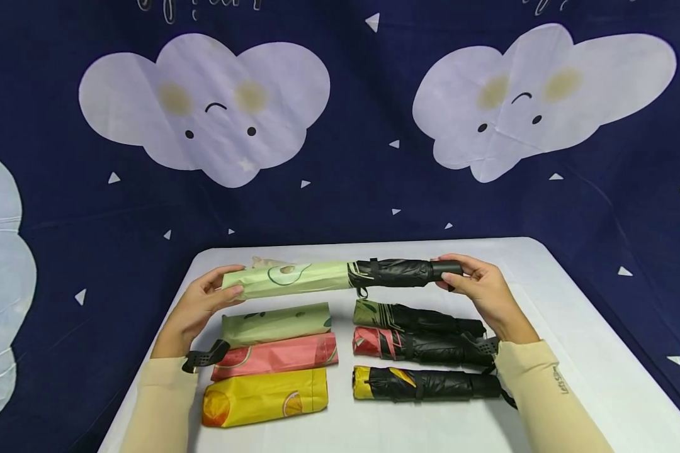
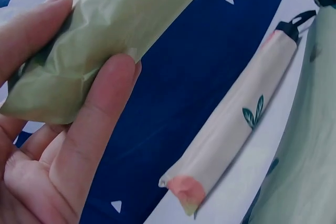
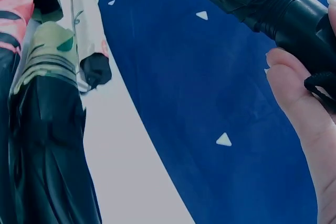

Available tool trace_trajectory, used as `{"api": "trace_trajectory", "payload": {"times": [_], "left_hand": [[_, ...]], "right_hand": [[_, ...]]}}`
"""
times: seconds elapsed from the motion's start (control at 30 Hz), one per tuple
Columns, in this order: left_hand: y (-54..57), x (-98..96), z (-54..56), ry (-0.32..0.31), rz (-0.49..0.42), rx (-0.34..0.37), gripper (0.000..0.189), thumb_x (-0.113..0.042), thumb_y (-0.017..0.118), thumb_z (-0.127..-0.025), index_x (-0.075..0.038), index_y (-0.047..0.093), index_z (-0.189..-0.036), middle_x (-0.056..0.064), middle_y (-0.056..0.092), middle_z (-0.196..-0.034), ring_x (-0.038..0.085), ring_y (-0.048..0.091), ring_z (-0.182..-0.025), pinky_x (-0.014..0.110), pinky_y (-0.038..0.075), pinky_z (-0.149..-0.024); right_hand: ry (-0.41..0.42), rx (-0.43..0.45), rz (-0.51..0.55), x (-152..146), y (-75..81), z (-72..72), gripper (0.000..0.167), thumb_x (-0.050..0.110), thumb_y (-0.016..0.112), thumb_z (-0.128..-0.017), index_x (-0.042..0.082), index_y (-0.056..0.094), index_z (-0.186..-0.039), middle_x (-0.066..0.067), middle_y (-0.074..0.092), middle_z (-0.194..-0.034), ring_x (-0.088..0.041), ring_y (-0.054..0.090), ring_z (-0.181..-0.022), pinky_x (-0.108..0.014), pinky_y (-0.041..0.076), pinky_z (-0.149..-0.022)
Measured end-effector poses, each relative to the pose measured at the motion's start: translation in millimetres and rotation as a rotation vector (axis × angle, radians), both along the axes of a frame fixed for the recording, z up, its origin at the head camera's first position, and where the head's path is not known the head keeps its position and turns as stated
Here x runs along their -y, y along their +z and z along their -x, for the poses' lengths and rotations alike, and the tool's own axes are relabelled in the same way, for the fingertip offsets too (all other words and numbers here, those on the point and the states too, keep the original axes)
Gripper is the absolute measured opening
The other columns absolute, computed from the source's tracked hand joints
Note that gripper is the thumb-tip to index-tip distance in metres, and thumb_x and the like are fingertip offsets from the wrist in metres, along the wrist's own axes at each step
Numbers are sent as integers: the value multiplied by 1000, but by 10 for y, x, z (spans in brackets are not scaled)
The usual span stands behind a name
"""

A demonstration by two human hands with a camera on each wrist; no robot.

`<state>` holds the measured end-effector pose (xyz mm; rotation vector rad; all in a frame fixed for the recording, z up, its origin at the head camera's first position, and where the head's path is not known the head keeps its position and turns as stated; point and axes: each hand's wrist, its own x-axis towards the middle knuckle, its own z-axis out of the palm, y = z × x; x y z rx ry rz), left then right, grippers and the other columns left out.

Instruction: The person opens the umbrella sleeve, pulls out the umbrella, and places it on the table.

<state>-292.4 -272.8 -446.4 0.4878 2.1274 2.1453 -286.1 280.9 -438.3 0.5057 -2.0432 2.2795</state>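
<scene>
My left hand (image 1: 195,308) pinches the far left end of a light green umbrella cover (image 1: 323,277) with an avocado print. In the left wrist view, fingers (image 2: 107,98) press the crinkled cloth. At the other side my right hand (image 1: 490,296) grips the black handle (image 1: 446,271) of a folded black umbrella (image 1: 405,273). Cover and umbrella are held level above the table, in one line. The umbrella's green-striped end meets the cover's mouth; whether any of it is inside, I cannot tell. A small loop hangs at this joint.
Below on the white table (image 1: 578,296), green (image 1: 277,322), pink (image 1: 283,357) and yellow (image 1: 260,399) covers lie left. Black folded umbrellas with green (image 1: 419,316), red (image 1: 413,346) and yellow (image 1: 408,384) ends lie right. A peach-print covered umbrella (image 2: 236,108) lies behind.
</scene>
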Motion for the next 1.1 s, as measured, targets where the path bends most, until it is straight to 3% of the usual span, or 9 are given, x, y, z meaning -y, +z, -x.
{"api": "trace_trajectory", "payload": {"times": [0.3,0.57,0.8,0.93,1.07,1.1], "left_hand": [[-96,160,61,23,9,29,47,1,63,-100,6,49,-145,2,56,-127,13,65,-97,33,59,-87],[-257,284,97,111,34,137,45,-6,68,-99,-3,55,-142,-3,66,-117,11,66,-98,31,59,-87],[-334,322,127,134,112,166,53,-10,71,-98,4,50,-144,-5,67,-114,10,67,-98,28,59,-86],[-347,293,161,118,195,153,57,-16,72,-98,6,48,-145,-1,66,-117,10,67,-98,27,58,-85],[-325,239,186,118,313,126,64,-24,73,-98,6,46,-148,14,63,-129,12,65,-102,26,56,-86],[-319,232,188,125,342,125,65,-26,73,-98,5,46,-148,19,60,-134,16,64,-109,30,55,-91]], "right_hand": [[-25,10,32,-226,-85,-9,39,-8,65,-96,-14,56,-133,-10,71,-124,-21,73,-103,-34,59,-86],[-84,71,10,-408,-252,-15,42,-5,69,-95,-14,56,-134,-10,72,-121,-22,74,-99,-32,60,-83],[-96,157,-25,-485,-433,24,41,2,72,-95,-6,61,-134,-6,74,-115,-20,75,-93,-31,60,-80],[-99,203,-72,-466,-547,64,43,9,74,-95,-3,62,-134,-4,74,-113,-18,75,-92,-31,60,-81],[-112,242,-107,-454,-650,103,46,13,76,-94,-3,61,-135,-4,74,-110,-17,75,-90,-33,61,-82],[-115,253,-126,-456,-672,113,47,15,76,-94,-1,61,-135,-3,74,-110,-16,75,-90,-34,61,-82]]}}
